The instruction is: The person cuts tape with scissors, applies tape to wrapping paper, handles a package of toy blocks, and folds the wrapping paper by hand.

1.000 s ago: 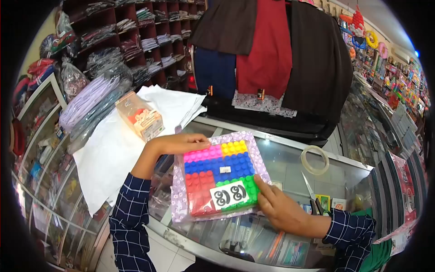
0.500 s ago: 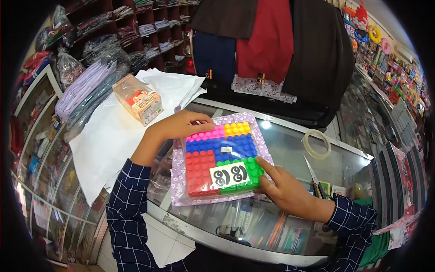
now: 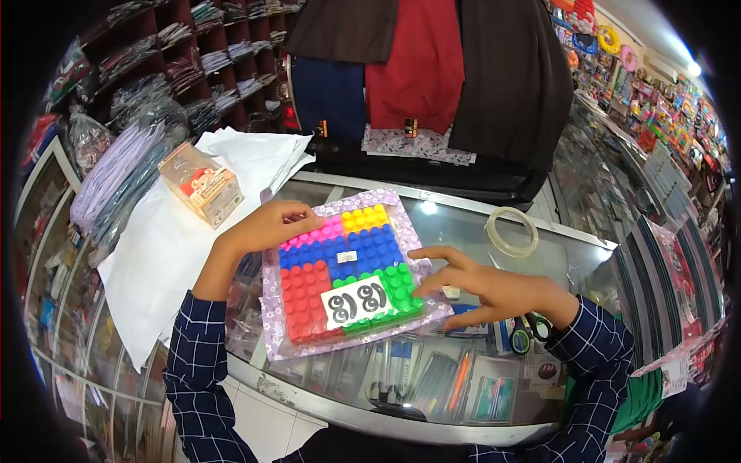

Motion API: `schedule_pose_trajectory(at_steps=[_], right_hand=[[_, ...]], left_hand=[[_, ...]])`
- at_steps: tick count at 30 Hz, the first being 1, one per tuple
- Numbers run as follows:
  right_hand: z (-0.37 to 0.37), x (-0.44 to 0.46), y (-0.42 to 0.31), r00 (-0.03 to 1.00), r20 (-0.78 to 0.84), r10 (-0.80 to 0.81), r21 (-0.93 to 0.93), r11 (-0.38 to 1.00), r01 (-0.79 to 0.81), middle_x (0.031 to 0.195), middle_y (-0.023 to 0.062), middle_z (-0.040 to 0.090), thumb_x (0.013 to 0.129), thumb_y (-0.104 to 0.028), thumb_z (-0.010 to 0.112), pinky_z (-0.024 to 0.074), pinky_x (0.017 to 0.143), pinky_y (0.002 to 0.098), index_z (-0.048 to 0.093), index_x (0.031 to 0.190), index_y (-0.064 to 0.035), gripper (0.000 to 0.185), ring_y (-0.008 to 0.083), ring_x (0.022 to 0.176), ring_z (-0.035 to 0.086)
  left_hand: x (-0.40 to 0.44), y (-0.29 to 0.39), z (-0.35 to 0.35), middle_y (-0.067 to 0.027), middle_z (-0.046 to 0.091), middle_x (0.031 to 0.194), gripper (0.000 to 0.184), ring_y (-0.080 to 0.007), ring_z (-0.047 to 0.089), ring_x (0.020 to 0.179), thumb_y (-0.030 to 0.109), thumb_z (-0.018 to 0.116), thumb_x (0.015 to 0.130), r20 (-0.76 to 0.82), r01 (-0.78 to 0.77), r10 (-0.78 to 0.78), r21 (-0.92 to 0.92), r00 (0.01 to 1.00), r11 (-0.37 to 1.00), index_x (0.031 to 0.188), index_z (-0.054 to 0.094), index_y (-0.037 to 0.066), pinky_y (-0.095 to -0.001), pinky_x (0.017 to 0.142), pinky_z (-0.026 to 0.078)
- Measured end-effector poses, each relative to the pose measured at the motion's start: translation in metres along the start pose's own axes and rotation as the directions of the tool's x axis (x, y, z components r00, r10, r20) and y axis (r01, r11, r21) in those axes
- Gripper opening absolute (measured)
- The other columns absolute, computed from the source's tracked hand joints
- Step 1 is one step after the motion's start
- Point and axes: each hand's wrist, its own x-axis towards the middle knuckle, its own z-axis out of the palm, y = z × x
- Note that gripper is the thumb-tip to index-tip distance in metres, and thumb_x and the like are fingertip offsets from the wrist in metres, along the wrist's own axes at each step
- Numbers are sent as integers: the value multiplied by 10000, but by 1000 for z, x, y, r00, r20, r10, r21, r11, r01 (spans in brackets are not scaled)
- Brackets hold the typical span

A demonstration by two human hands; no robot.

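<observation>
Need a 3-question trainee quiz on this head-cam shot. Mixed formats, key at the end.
1. True or false: the right hand grips the scissors.

2. Which item lies on the white sheets?
a) tape roll
b) small box
c) scissors

3. Fill in: the label with black writing overlaps the red blocks and the ____ blocks.

Key:
1. False: it is spread open at the right edge of the block pack.
2. b
3. green
</observation>
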Motion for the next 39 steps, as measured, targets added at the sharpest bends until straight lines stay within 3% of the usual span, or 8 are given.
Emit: schedule_pose_trajectory(at_steps=[3, 9, 17, 21, 25, 27, 30, 39], right_hand=[[6, -5, 6, 983, -61, 174, 363, 921, -140, 1471, 189, 239, 745, -89, 809, 422, 1051, 429, 297, 1343, -96, 787, 306, 1280, 462], [10, -8, 8, 962, -58, 265, 297, 925, -237, 1370, 183, 307, 715, -128, 844, 415, 1065, 423, 144, 1293, -40, 911, 282, 1232, 520], [14, -8, 2, 971, -65, 228, 139, 966, -217, 1285, 226, 430, 726, -198, 840, 406, 1068, 392, 153, 1298, -33, 908, 300, 1228, 528], [13, -8, -4, 962, -58, 268, 172, 952, -255, 1234, 277, 516, 733, -250, 835, 431, 1019, 390, 192, 1300, -38, 883, 335, 1241, 516], [16, -10, -1, 966, -68, 248, 149, 960, -236, 1228, 296, 523, 739, -277, 831, 433, 1005, 387, 207, 1300, -28, 875, 340, 1247, 512], [17, -9, -2, 968, -76, 239, 144, 963, -226, 1226, 297, 523, 741, -278, 829, 430, 1009, 390, 213, 1302, -22, 872, 340, 1250, 508], [14, -8, -8, 951, -31, 308, 203, 933, -296, 1345, 247, 337, 717, -171, 816, 401, 1045, 369, 207, 1325, 29, 883, 347, 1289, 461], [13, -6, -6, 951, 40, 307, -3, 952, -307, 1230, 196, 398, 750, -233, 808, 418, 1023, 352, 299, 1250, -3, 750, 327, 1259, 480]], left_hand=[[0, -2, -3, -25, 635, 943, 319, -90, 566, 870, 328, 682, 885, 72, 2, 5, -101, 997, 995, 1029, 647, 45, -244, 800, 456], [-13, 15, -10, -27, 609, 1048, 351, -135, 571, 997, 263, 799, 772, 54, -171, 170, 10, 984, 985, 890, 535, 63, -314, 959, 413], [-27, 52, -7, -48, 558, 1008, 720, -124, 547, 905, 162, 865, 670, 170, 72, -29, -252, 985, 965, 1168, 346, 118, -301, 886, 442], [-29, 48, 6, -100, 565, 1156, 966, -159, 561, 1026, 185, 893, 623, 255, -44, 26, 67, 967, 997, 1369, 282, 138, -311, 919, 438], [-34, 65, -5, -114, 581, 1182, 987, -174, 571, 1062, 164, 895, 607, 320, 111, -71, -108, 945, 988, 1410, 323, 137, -303, 920, 453], [-40, 80, -16, -114, 582, 1203, 1021, -165, 578, 1050, 106, 888, 600, 213, -55, 92, -174, 973, 983, 1432, 296, 112, -309, 923, 456], [-50, 110, -27, -109, 588, 1232, 988, -174, 580, 1077, 120, 885, 597, 86, -224, 222, 20, 971, 974, 1421, 339, 117, -322, 955, 441], [-77, 177, -9, -87, 585, 1283, 945, -327, 553, 1090, 123, 849, 455, 21, -417, 553, 681, 833, 602, 1336, 509, 138, -395, 963, 423]])
